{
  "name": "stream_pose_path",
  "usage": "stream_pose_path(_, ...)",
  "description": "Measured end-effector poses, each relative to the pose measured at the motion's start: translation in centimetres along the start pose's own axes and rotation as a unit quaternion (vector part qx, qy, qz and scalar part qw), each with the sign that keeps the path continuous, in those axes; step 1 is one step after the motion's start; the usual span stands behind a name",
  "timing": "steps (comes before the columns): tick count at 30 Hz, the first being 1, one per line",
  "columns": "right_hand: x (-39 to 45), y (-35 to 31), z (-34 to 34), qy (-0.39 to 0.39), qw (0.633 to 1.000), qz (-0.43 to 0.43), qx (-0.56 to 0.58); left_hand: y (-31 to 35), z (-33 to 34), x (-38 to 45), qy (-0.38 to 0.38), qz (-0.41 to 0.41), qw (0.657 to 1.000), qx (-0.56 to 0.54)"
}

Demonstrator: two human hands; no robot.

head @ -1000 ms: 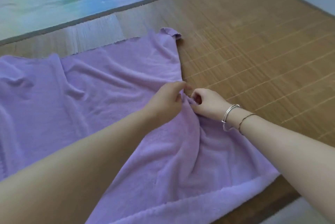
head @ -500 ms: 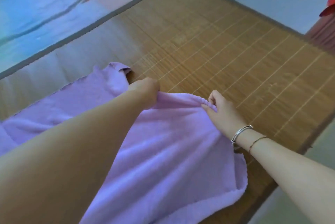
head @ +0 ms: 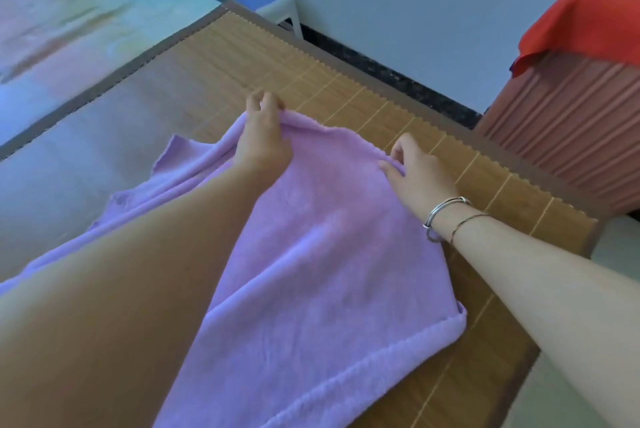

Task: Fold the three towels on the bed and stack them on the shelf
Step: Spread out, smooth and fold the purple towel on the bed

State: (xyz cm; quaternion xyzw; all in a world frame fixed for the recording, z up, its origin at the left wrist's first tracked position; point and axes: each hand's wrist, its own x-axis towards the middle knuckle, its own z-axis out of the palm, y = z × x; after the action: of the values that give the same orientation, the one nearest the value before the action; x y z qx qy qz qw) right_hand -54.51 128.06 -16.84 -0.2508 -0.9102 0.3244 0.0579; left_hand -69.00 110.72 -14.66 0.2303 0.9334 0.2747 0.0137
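Close up, a lilac towel lies spread over the bamboo mat on the bed. Both hands pinch its far folded edge: left hand at one corner, right hand, bangles on its wrist, at the other.

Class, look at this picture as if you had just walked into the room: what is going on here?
A person is folding a soft lilac towel on a woven bamboo mat that covers the bed. The left hand and the right hand, which wears bracelets at the wrist, each pinch the towel's far edge. The towel is partly doubled over, not yet a neat fold. No other towels or shelf are in view. A red cloth drapes over a ribbed cabinet nearby.
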Motion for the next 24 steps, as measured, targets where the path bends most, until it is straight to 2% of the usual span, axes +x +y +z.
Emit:
stream_pose_path(3,2.4,3.1,-1.5,-0.044,0.991,0.092,0.081,2.2,3.0,0.5,-0.102,0.070,0.992,0.000)
stream_pose_path(6,1.7,5.0,-2.9,-0.099,0.963,0.189,0.167,3.1,5.4,-2.0,-0.129,0.104,0.986,0.024)
stream_pose_path(8,0.4,5.5,-3.8,-0.187,0.934,0.221,0.211,3.5,6.4,-4.1,-0.137,0.094,0.985,0.041)
stream_pose_path(10,-1.2,5.4,-4.5,-0.272,0.920,0.207,0.192,3.5,7.2,-5.8,-0.174,0.072,0.980,0.070)
stream_pose_path(12,-2.5,4.9,-4.3,-0.322,0.920,0.167,0.151,3.2,7.8,-6.6,-0.220,0.042,0.970,0.098)
stream_pose_path(14,-3.2,4.9,-3.6,-0.337,0.928,0.104,0.116,3.2,8.0,-6.6,-0.249,0.026,0.963,0.098)
stream_pose_path(16,-3.6,5.1,-2.7,-0.320,0.943,0.050,0.076,3.2,8.0,-6.6,-0.257,0.029,0.962,0.092)
stream_pose_path(18,-4.1,4.9,-2.2,-0.294,0.948,0.032,0.121,3.3,7.8,-7.0,-0.241,0.039,0.966,0.090)
stream_pose_path(20,-4.7,4.4,-1.8,-0.311,0.923,0.052,0.221,3.2,7.3,-7.9,-0.213,0.046,0.971,0.093)
stream_pose_path(21,-5.0,4.3,-1.6,-0.331,0.912,0.067,0.233,3.0,7.0,-8.7,-0.198,0.046,0.975,0.094)
stream_pose_path(24,-5.6,4.0,-1.5,-0.376,0.914,0.072,0.133,2.1,6.1,-11.7,-0.141,0.027,0.987,0.077)
